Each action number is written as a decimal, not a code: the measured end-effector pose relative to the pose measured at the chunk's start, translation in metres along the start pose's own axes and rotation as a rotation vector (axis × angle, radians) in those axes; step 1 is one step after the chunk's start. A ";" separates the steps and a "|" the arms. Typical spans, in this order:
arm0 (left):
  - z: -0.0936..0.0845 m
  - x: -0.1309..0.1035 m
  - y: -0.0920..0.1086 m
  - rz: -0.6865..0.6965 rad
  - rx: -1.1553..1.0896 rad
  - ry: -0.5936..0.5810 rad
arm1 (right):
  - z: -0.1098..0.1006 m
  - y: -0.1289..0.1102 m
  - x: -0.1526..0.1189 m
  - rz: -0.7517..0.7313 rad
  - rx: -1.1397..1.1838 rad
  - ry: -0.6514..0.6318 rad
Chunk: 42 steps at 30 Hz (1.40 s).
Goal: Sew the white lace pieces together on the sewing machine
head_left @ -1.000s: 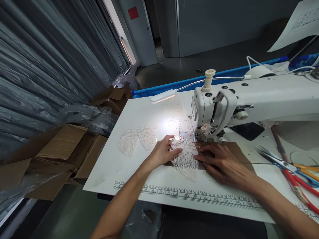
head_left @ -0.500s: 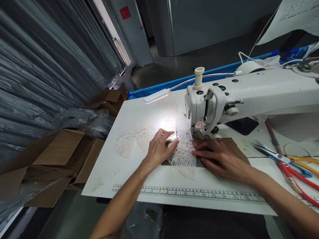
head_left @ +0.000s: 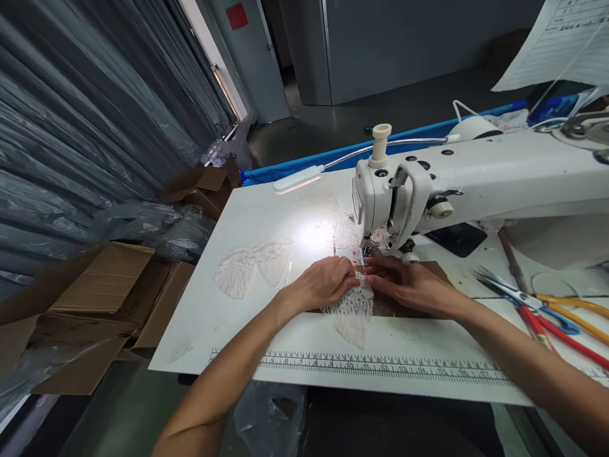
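A piece of white lace [head_left: 351,317] lies in front of the needle area of a white sewing machine [head_left: 476,181], its pointed end hanging toward me on the table. My left hand [head_left: 328,279] is closed, its fingertips pinching the lace's upper left edge. From the other side, my right hand [head_left: 404,282] pinches the lace's upper right edge with thumb and fingers, close under the presser foot. Beneath the lace and my right hand lies a brown sheet [head_left: 394,311]. The needle tip is hidden behind the machine head and fingers.
More lace pieces [head_left: 252,263] lie left on the white table [head_left: 204,330]; a printed ruler [head_left: 380,368] runs along its front edge. Scissors and snips [head_left: 537,304] rest at right. A lit lamp [head_left: 299,179] hangs over the table. Open cardboard boxes [head_left: 102,279] stand at left.
My left hand has moved right and closed on the lace's edge. My right hand's fingers have drawn in to pinch the lace nearer the presser foot. The view has shifted slightly.
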<state>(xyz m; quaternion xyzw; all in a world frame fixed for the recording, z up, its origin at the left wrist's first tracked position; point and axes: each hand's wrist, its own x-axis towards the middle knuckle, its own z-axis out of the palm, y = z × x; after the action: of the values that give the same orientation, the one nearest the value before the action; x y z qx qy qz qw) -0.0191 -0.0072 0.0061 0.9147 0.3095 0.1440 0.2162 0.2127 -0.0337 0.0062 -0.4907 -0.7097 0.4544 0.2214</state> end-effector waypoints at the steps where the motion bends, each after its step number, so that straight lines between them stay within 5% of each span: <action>1: -0.002 -0.002 0.003 -0.017 -0.047 -0.017 | 0.003 0.000 0.005 0.016 0.052 -0.022; 8: -0.010 -0.003 0.014 -0.242 -0.362 0.039 | 0.024 0.012 0.011 -0.028 0.333 0.075; 16: 0.003 -0.003 0.011 -0.296 -0.541 0.142 | 0.027 0.027 0.007 -0.036 0.429 0.100; 29: 0.003 -0.002 0.012 -0.303 -0.533 0.156 | 0.030 0.017 0.009 -0.027 0.480 0.235; 42: 0.007 -0.002 0.014 -0.237 -0.465 0.313 | 0.034 0.016 0.007 -0.095 0.499 0.276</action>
<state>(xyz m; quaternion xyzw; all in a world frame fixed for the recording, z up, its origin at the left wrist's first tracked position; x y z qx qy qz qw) -0.0108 -0.0210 0.0066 0.7648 0.4025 0.3240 0.3849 0.1919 -0.0406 -0.0246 -0.4446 -0.5610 0.5331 0.4509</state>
